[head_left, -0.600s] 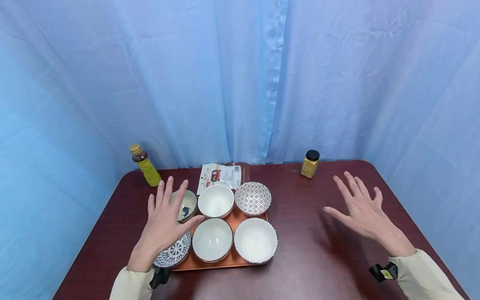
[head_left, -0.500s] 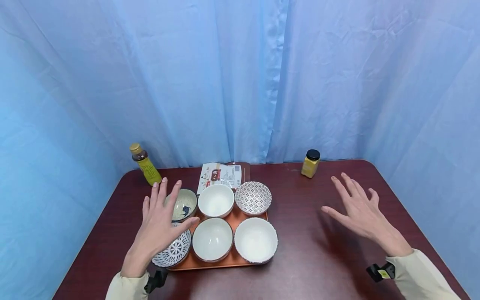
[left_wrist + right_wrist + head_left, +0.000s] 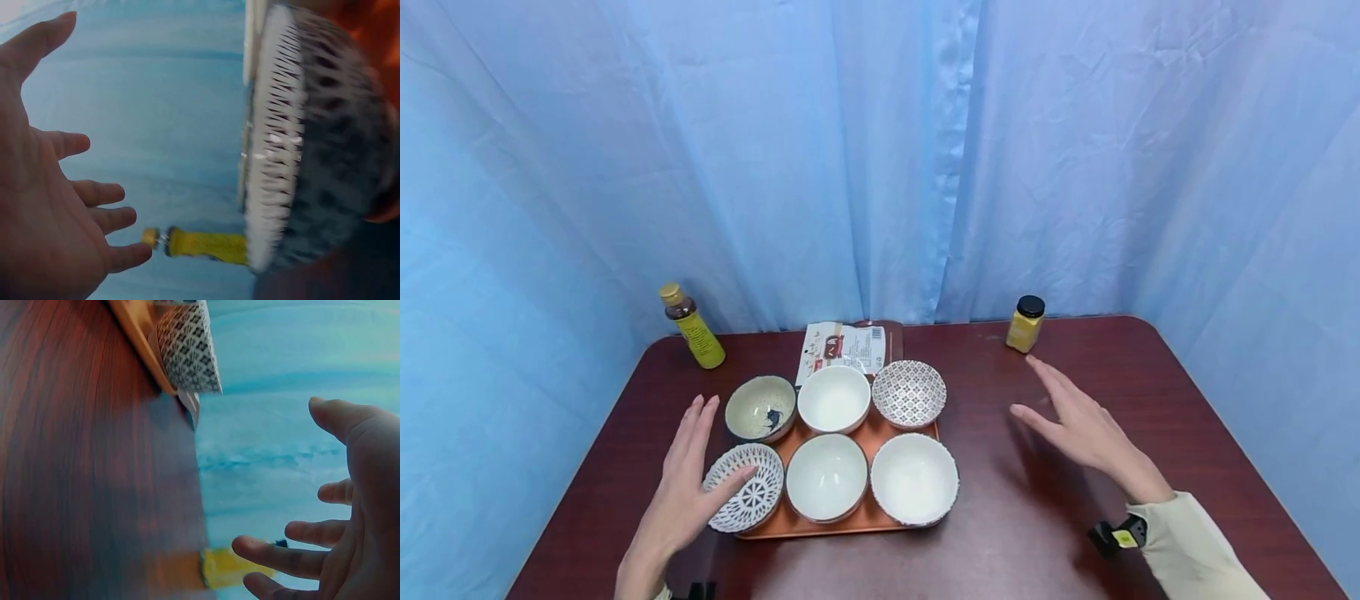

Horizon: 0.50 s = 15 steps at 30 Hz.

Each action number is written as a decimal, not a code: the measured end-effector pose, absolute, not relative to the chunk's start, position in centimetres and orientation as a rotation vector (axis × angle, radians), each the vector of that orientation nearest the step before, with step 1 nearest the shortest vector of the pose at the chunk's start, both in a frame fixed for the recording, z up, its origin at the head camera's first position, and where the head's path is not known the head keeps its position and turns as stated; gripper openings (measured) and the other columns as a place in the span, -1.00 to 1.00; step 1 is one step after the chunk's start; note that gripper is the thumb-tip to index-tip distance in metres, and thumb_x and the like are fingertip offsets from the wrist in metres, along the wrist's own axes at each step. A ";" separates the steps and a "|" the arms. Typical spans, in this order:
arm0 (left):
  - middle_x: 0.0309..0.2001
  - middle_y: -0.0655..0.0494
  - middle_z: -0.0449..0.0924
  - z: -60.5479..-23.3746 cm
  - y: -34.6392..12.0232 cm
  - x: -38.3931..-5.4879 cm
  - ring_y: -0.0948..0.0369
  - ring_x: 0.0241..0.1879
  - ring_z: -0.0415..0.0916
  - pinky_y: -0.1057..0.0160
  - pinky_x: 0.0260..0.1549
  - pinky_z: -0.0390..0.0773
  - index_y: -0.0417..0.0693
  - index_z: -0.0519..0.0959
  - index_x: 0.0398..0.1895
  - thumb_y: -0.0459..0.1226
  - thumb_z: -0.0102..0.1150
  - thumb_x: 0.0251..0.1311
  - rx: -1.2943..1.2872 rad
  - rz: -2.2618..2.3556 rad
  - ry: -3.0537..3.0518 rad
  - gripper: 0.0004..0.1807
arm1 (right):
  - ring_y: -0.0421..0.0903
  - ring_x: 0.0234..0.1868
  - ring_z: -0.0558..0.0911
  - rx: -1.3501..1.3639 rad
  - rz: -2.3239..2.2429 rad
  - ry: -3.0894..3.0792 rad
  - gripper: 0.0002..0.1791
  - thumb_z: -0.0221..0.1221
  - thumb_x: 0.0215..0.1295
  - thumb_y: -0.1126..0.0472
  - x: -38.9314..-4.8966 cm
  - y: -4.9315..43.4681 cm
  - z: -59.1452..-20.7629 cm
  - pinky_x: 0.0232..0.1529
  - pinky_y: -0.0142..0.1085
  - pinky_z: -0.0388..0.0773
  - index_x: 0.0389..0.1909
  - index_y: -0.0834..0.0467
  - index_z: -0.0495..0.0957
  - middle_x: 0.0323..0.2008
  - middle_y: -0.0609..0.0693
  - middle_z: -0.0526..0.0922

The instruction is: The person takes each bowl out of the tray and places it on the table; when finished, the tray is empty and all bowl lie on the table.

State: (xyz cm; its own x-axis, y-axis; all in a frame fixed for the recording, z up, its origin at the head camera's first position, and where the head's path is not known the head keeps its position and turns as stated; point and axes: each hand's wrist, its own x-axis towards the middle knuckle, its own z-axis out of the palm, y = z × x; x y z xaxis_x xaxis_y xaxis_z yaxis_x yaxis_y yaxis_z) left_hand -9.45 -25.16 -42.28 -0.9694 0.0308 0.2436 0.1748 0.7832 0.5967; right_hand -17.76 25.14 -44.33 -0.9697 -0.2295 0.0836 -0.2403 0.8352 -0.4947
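Observation:
My left hand [image 3: 679,492] hovers at the left side of the black-and-white patterned bowl [image 3: 758,492], its thumb overlapping that bowl in the head view. Nothing is in its fingers, which spread apart in the left wrist view. My right hand [image 3: 1086,429] is held over the right part of the table, also holding nothing, fingers extended. Nearest to it stands a yellow jar [image 3: 1024,327] with a black lid. Several bowls sit in two rows on an orange tray [image 3: 857,527], among them a plain white bowl [image 3: 833,400] and a lattice-patterned bowl [image 3: 909,394].
A green-labelled bottle [image 3: 702,340] with a yellow cap stands at the back left. Behind the bowls lies a printed food packet [image 3: 865,348]. Blue curtains [image 3: 895,167] hang behind the dark red wooden table [image 3: 1000,542].
My left hand has drawn down and to the left, uncovering the bowl with the blue motif. My right hand has moved left and turned more edge-on. The bowls stay in place.

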 end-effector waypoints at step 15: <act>0.57 -0.30 0.01 -47.0 -26.1 -8.4 -0.33 0.49 0.05 -0.45 0.26 0.21 0.03 -0.01 0.62 -0.08 0.48 -0.01 -0.067 -1.106 -2.788 0.16 | -0.06 -0.10 0.73 0.482 1.358 -2.904 -0.23 0.10 0.45 -0.13 -20.5 19.5 -48.4 0.10 0.04 0.58 0.56 0.03 0.07 0.44 0.23 0.35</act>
State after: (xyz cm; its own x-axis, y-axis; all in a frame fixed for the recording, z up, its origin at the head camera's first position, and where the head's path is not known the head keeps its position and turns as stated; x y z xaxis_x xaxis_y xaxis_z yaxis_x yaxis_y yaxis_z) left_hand -8.36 -26.06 -46.98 -0.9890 -0.0105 0.1475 0.0935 0.7287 0.6785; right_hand -20.48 19.53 -48.36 -0.9508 -0.3080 0.0344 -0.2238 0.6057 -0.7636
